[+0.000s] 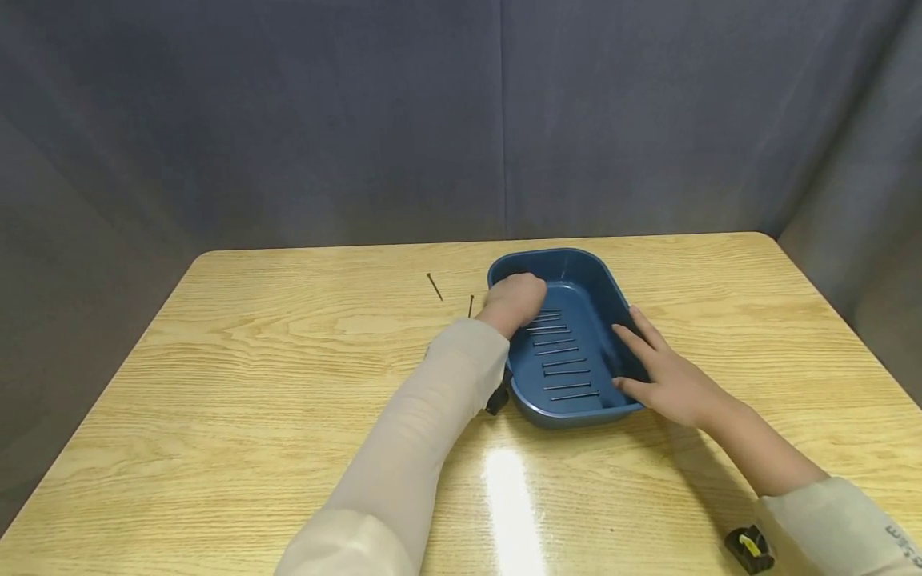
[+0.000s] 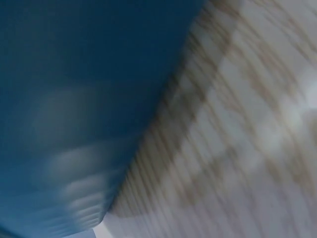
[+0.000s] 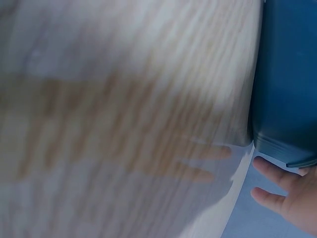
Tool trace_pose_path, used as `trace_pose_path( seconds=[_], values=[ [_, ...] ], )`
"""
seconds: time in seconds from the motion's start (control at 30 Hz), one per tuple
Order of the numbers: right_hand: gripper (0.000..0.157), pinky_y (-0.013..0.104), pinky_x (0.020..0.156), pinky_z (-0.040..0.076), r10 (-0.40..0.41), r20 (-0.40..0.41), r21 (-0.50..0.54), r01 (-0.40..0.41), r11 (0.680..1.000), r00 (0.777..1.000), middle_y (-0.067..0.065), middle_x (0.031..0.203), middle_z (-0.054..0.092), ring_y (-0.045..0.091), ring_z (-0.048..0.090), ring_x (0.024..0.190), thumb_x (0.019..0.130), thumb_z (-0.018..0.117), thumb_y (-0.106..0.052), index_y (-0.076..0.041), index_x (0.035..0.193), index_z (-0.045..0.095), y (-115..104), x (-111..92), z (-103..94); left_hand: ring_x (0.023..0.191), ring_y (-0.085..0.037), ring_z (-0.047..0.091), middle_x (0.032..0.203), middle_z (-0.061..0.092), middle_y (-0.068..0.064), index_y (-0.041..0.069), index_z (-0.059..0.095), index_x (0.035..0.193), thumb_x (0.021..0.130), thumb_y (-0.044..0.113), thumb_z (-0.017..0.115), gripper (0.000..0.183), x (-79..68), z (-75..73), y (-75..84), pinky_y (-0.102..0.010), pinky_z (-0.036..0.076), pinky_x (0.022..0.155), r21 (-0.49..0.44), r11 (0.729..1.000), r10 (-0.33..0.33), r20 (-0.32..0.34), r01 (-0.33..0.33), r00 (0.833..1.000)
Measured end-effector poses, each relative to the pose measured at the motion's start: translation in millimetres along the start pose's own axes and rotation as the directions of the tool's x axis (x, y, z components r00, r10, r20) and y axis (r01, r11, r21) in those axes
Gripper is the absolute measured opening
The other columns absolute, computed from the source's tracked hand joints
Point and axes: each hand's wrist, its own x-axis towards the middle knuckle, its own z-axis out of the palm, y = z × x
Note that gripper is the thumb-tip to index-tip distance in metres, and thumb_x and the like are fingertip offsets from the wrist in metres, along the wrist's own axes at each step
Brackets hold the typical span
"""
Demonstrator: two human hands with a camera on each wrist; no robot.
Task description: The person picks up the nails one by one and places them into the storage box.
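Note:
A dark blue plastic bin (image 1: 569, 416) stands on the wooden table, and a column of several thin dark nails (image 1: 565, 363) lies on its floor. My left hand (image 1: 515, 300) reaches over the bin's left rim, knuckles up; its fingertips are hidden, so whether it holds a nail cannot be told. At the bin's right wall, my right hand (image 1: 670, 380) has its fingers spread, some of them over the rim. The right wrist view shows part of that hand (image 3: 292, 198) beside the blue wall. In the left wrist view only the bin's outer side (image 2: 74, 99) and tabletop appear.
Two loose nails lie left of the bin, one farther off (image 1: 434, 286) and one (image 1: 471, 306) near my left wrist. A small black object with a yellow part (image 1: 749, 549) is by my right sleeve. A grey curtain (image 1: 360, 120) hangs behind the table (image 1: 252, 384).

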Motion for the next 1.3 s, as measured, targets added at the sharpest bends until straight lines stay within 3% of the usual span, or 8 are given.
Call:
trace_pose_path(
  seconds=[0.2, 0.53, 1.3],
  values=[
    [0.068, 0.058, 0.082, 0.030, 0.002, -0.004, 0.002, -0.002, 1.000, 1.000, 0.012, 0.142, -0.007, 0.045, 0.021, 0.119, 0.084, 0.052, -0.029, -0.004, 0.137, 0.017, -0.1, 0.3, 1.4, 0.078, -0.012, 0.052, 0.103, 0.058, -0.002, 0.013, 0.060, 0.105, 0.092, 0.009, 0.035, 0.028, -2.0, 1.0, 1.1, -0.035, 0.047, 0.065, 0.033, 0.999, -0.010, -0.004, 0.010, 1.000],
    [0.068, 0.058, 0.081, 0.030, 0.004, -0.008, -0.003, -0.004, 1.000, 1.000, 0.012, 0.142, -0.007, 0.046, 0.022, 0.118, 0.084, 0.052, -0.029, -0.004, 0.137, 0.017, 0.2, -0.7, 1.9, 0.082, -0.012, 0.052, 0.106, 0.057, -0.001, 0.014, 0.060, 0.107, 0.092, 0.009, 0.033, 0.031, -2.9, 1.1, 1.4, -0.032, 0.045, 0.071, 0.055, 0.998, 0.006, -0.017, -0.005, 1.000],
    [0.067, 0.058, 0.081, 0.030, 0.009, -0.006, 0.004, -0.009, 1.000, 1.000, 0.011, 0.142, -0.008, 0.046, 0.020, 0.119, 0.085, 0.051, -0.029, -0.004, 0.137, 0.017, 0.7, -0.9, 3.0, 0.072, -0.011, 0.050, 0.096, 0.059, 0.000, 0.014, 0.061, 0.100, 0.091, 0.009, 0.037, 0.026, 1.4, 4.5, -0.3, -0.030, 0.046, 0.066, 0.039, 0.999, 0.022, -0.033, -0.020, 0.999]
  ],
)
